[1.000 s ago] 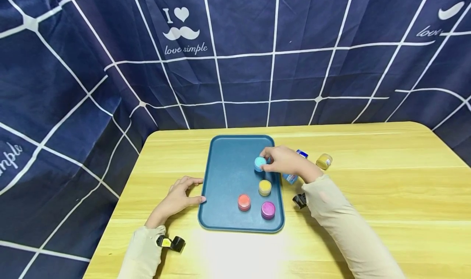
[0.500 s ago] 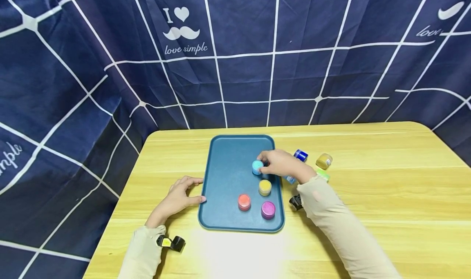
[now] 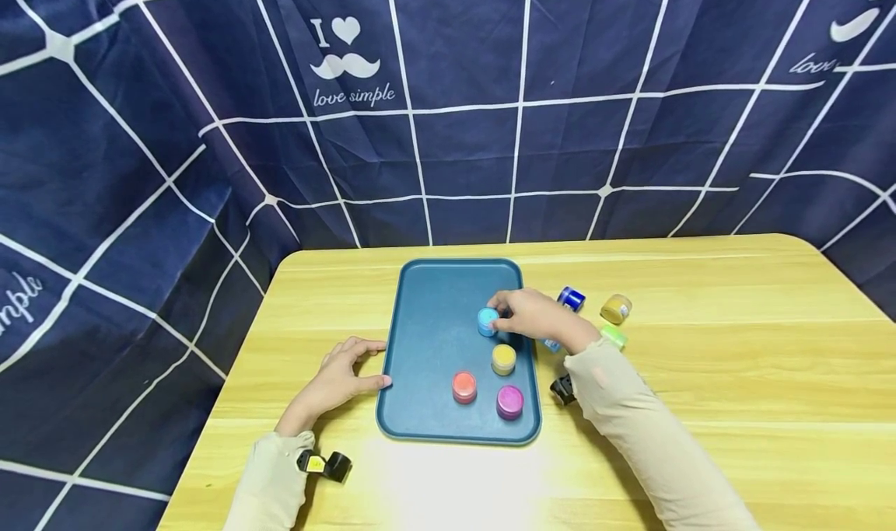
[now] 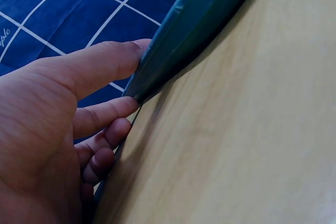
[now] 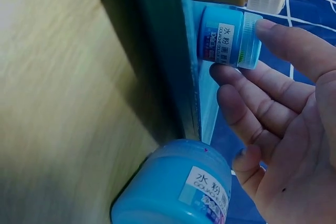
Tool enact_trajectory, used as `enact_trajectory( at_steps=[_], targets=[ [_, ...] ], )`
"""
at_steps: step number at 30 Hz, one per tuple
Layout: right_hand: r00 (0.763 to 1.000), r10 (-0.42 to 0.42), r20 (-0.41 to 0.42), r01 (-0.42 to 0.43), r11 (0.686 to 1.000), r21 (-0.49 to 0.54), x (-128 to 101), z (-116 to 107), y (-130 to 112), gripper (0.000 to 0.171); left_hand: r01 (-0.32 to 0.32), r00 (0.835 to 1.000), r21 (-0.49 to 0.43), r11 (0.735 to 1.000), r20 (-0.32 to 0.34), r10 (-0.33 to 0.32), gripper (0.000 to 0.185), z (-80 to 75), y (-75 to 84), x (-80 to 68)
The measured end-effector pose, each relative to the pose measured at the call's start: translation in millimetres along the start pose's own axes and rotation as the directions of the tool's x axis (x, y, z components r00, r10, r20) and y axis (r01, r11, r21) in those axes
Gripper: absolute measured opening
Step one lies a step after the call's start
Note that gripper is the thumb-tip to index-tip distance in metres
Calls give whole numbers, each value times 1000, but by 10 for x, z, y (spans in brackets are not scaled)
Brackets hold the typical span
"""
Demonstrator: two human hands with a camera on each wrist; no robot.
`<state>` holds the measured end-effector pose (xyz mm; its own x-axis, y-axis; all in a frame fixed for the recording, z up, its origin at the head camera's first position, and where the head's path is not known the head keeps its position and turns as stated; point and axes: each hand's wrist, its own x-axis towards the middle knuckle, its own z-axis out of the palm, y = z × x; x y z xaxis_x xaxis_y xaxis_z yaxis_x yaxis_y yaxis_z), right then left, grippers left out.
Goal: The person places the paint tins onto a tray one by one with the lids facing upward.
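Observation:
My right hand (image 3: 530, 313) pinches a small light blue gouache paint jar (image 3: 487, 322) over the right half of the dark teal tray (image 3: 437, 298). In the right wrist view, my thumb is at the lid of this jar (image 5: 223, 35) and the fingertips are at its side. At the tray's left rim, my left hand (image 3: 341, 375) rests with thumb and index fingertip touching the edge, fingers spread. The left wrist view shows the thumb (image 4: 100, 66) at the rim. On the tray stand a yellow jar (image 3: 503, 359), a coral jar (image 3: 464, 387) and a magenta jar (image 3: 509, 401).
Right of the tray, a dark blue jar (image 3: 571, 298), an ochre jar (image 3: 616, 309) and a green jar (image 3: 614, 337) lie on the wooden table (image 3: 735, 344). Another blue jar (image 5: 173, 187) lies close beside the tray, partly hidden by my hand. A navy curtain (image 3: 462, 150) hangs behind.
My right hand has moved the light blue jar slightly left and toward me over the tray. The green jar has come into view. My left hand has stayed still.

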<state>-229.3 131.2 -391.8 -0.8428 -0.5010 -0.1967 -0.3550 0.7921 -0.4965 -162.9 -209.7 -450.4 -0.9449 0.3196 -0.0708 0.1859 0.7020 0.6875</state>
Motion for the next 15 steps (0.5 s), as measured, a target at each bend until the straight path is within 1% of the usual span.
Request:
enact_trajectory(
  at_steps=[6, 11, 15],
  targets=[
    [1000, 2, 3, -2, 1000, 24, 7, 5, 1, 38, 8, 1000, 0, 1000, 0, -8, 59, 5, -9, -2],
    [1000, -30, 1, 30, 1000, 6, 0, 11, 25, 41, 8, 1000, -1, 1000, -3, -8, 59, 7, -5, -5],
    [999, -47, -7, 47, 999, 6, -58, -33, 24, 45, 9, 1000, -6, 1000, -2, -9, 59, 8, 7, -5]
  ],
)
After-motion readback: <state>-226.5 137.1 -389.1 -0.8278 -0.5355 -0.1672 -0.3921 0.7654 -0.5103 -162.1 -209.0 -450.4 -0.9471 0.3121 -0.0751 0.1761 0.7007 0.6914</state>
